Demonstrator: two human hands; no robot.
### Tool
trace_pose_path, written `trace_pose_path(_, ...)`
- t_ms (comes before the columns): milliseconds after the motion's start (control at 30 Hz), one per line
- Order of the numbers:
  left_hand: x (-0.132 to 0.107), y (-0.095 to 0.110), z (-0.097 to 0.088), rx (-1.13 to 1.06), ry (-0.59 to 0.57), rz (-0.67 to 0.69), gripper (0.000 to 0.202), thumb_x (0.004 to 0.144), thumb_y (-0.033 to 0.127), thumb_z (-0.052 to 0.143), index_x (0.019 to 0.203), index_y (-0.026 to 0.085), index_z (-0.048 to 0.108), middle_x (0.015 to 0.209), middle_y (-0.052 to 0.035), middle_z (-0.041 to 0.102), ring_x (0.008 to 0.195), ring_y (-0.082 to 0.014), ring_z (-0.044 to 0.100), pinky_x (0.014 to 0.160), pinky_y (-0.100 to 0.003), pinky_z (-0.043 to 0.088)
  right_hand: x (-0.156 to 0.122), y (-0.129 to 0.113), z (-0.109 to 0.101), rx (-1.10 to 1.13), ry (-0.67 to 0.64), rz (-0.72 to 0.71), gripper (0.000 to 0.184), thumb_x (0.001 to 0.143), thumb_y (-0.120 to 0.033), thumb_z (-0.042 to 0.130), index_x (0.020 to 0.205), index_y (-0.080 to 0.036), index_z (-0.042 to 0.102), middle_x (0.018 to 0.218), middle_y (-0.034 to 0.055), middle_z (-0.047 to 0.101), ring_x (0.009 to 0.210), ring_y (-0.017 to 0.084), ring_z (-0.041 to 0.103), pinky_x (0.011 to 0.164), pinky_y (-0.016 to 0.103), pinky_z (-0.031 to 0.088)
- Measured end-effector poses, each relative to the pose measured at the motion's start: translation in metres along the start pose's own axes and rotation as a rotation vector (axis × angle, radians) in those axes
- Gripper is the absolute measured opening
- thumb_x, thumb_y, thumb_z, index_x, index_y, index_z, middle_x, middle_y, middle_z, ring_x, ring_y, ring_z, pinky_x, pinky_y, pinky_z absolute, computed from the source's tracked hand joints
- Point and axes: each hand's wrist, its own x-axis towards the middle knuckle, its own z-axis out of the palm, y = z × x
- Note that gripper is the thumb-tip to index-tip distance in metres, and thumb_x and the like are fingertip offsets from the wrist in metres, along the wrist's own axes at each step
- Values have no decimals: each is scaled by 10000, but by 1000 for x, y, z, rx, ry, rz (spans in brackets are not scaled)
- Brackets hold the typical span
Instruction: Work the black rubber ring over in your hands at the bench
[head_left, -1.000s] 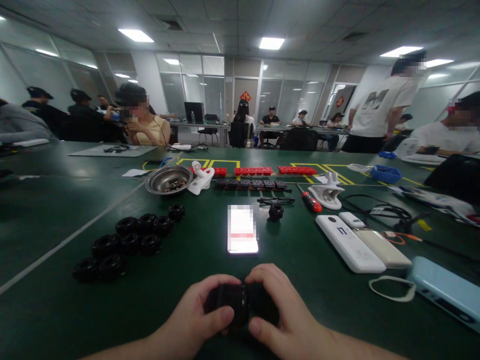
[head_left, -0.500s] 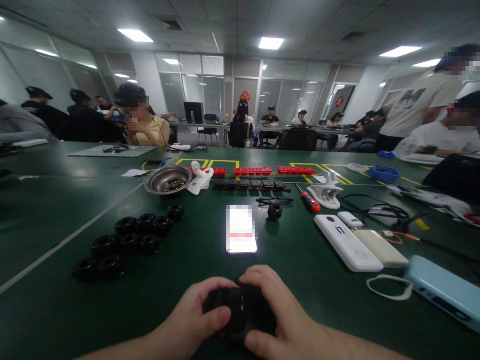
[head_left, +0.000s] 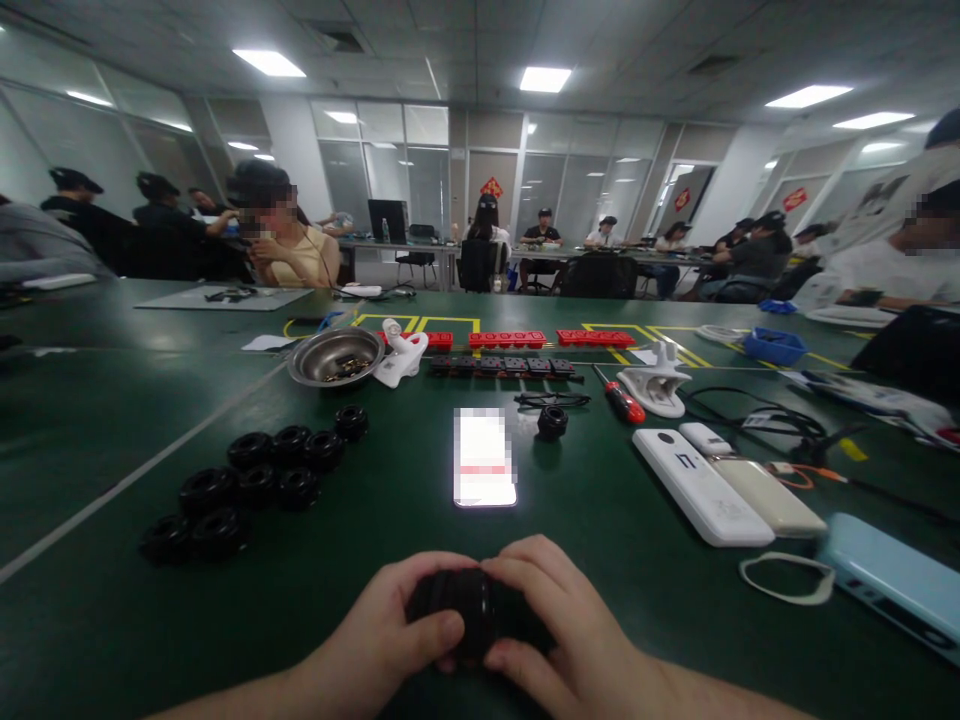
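Closing in again, the right hand (head_left: 559, 620) is bringing its bent fingertips and thumb against the right edge of a black part (head_left: 477, 610); half a second ago that thumb was hanging lower, clear of it. The part is thus getting support from both sides. The left hand (head_left: 386, 620) is wrapping the other end, its thumb pressing across the front. The right palm is staying hollow and dark, so I cannot tell what is sitting inside it.

Taking the part as the clock's centre, a lit phone (head_left: 484, 488) is lying at twelve, just beyond the fingers and blocking the straight way forward. Black rings (head_left: 256, 485) are clustering at ten, and a metal bowl (head_left: 319, 350) is standing at eleven. A lone black ring (head_left: 552, 424) is waiting at one, a screwdriver (head_left: 626, 402) is lying past it, and a white power bank (head_left: 701, 488) is crowding two o'clock.
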Motion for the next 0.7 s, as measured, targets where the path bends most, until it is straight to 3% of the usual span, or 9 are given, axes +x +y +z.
trace_pose_path(133,-1,3,4,6,36,-5,548,517,507,727,906,148,586,719,-12,623,562,-116,553,517,-233,422,0,-1,0,39,8,33,361,752,-306,571,1072,-163,485,987,93,528,881,209,499,769,358,429)
trace_pose_path(267,-3,5,6,55,80,2,548,509,478,743,926,164,576,779,-9,612,580,-112,545,531,-238,432,1,0,2,44,53,113,344,769,-469,491,906,-157,534,834,73,532,762,211,495,681,376,428)
trace_pose_path(367,-3,5,5,79,83,-8,571,495,462,757,947,165,576,807,-13,614,608,-117,546,554,-240,439,0,1,2,1,39,135,307,782,-449,499,845,-152,544,785,68,530,724,203,489,641,357,425)
trace_pose_path(467,-2,4,3,59,60,-1,586,503,499,736,959,163,583,823,-23,622,621,-124,556,554,-241,442,0,1,2,7,37,35,280,798,-397,526,924,-147,532,846,83,554,772,200,503,674,342,437)
trace_pose_path(600,-1,2,3,2,-4,0,565,567,556,667,943,145,576,679,-20,635,544,-133,578,507,-243,433,1,0,1,-38,47,-141,300,826,-290,518,1090,-163,452,945,91,554,831,191,504,732,333,438)
trace_pose_path(700,-1,1,3,-11,-5,1,531,571,528,683,921,146,567,653,-9,625,524,-130,576,504,-244,429,1,-1,0,-27,38,-131,316,806,-266,526,1096,-172,444,964,88,543,846,193,504,742,337,438)
